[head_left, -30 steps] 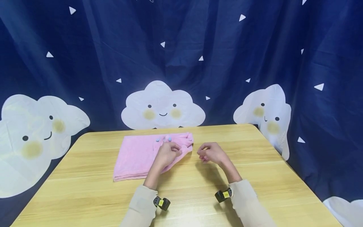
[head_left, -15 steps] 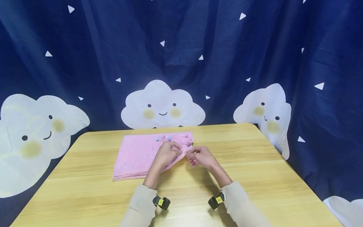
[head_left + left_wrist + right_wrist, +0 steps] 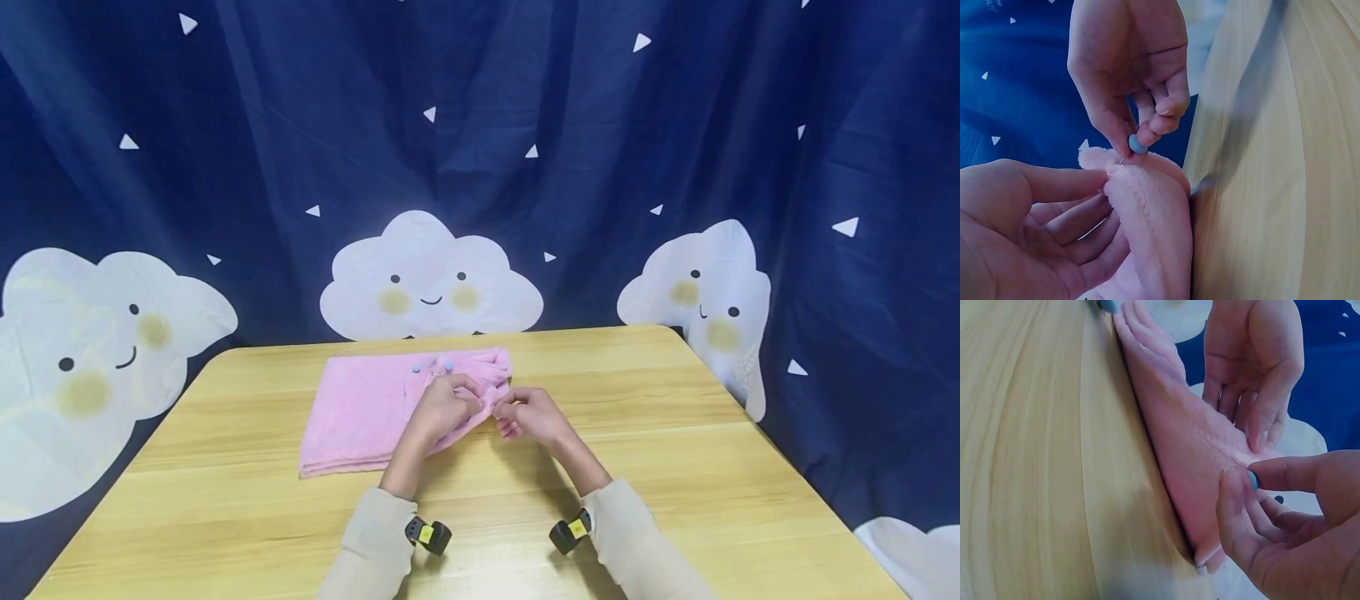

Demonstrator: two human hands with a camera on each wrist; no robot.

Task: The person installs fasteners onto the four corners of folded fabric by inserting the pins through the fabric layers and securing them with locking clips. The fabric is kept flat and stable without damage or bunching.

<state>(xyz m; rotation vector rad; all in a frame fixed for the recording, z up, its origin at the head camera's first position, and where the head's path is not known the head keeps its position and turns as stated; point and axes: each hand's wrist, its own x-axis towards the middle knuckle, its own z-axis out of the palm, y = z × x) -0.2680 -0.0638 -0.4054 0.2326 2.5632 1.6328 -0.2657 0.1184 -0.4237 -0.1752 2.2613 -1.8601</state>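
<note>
A folded pink plush cloth (image 3: 356, 408) lies on the table, its right end gathered and bent up. My left hand (image 3: 442, 407) pinches the raised edge between thumb and fingers. Close beside it, my right hand (image 3: 534, 415) pinches a pin with a round blue head (image 3: 1137, 144). The pin's thin metal shaft meets the cloth edge just by the left fingertips; its point is hidden. From the right wrist view, the blue head sits between my right thumb and index finger, with the pink cloth (image 3: 1175, 434) stretching away along the table.
Two more blue round heads show on the cloth, a right one (image 3: 448, 367) and a left one (image 3: 416, 368). The wooden table (image 3: 225, 517) ends at a dark blue curtain (image 3: 480, 183) printed with clouds. Each wrist wears a small black camera (image 3: 427, 535).
My right hand has moved left, from apart from the cloth to its raised edge beside the left hand, and stays there over the last half second. The left hand keeps its place.
</note>
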